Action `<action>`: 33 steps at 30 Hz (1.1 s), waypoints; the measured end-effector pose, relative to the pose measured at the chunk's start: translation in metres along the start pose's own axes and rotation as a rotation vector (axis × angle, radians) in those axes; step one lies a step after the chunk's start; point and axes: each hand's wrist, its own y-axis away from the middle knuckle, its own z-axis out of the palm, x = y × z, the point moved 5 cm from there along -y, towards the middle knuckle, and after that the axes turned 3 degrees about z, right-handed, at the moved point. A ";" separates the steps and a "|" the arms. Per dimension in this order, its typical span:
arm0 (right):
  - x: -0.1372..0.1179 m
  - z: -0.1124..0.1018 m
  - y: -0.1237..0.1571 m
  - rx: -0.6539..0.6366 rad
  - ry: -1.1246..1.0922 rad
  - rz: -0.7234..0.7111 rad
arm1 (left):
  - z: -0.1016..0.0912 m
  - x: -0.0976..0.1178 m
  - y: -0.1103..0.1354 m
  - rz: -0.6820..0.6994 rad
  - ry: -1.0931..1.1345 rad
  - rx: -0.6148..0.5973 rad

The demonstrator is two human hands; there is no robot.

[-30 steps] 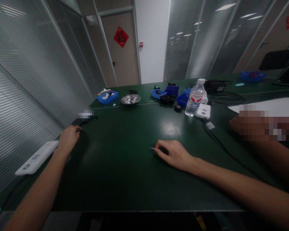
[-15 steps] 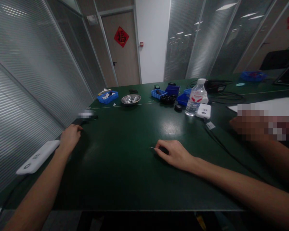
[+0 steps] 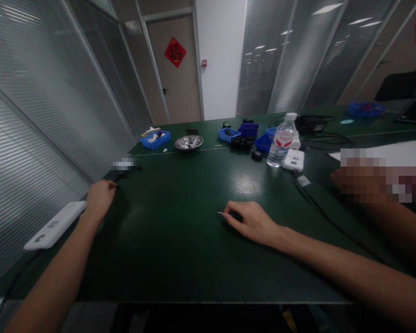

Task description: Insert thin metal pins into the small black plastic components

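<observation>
My right hand (image 3: pixel 251 223) rests on the green table (image 3: pixel 166 249), thumb and forefinger pinched on a thin, needle-like metal pin (image 3: pixel 220 212) whose tip points left. Over at the table's left side, my left hand (image 3: pixel 102 198) has its fingers curled together. Something small and dark seems to show at its fingertips, too small to name. Beside the left wrist lies a white power bank (image 3: pixel 57 226) with a cable. A blurred-out patch (image 3: pixel 124 164) covers an object just beyond the left hand.
A metal bowl (image 3: pixel 189 143) and a blue basket (image 3: pixel 155 139) stand at the back. Further right are blue trays (image 3: pixel 229 135), a water bottle (image 3: pixel 282 143) and a second white power bank (image 3: pixel 294 160) with its cable. Another person's hand (image 3: pixel 362 182) is near a white sheet (image 3: pixel 402 152).
The fingers of my left hand have drawn in slightly. My right hand and the pin stay in place.
</observation>
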 end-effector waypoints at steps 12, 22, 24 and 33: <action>0.000 -0.001 0.000 0.000 -0.007 0.005 | 0.003 -0.002 0.001 -0.037 -0.006 0.019; 0.001 0.001 -0.001 -0.001 -0.022 0.003 | -0.002 0.008 0.007 -0.010 -0.038 0.023; 0.001 0.001 -0.001 -0.006 -0.027 0.002 | -0.002 0.007 0.007 -0.008 -0.036 0.019; 0.002 0.002 -0.001 0.001 -0.014 0.004 | -0.005 0.008 0.007 -0.002 -0.018 -0.012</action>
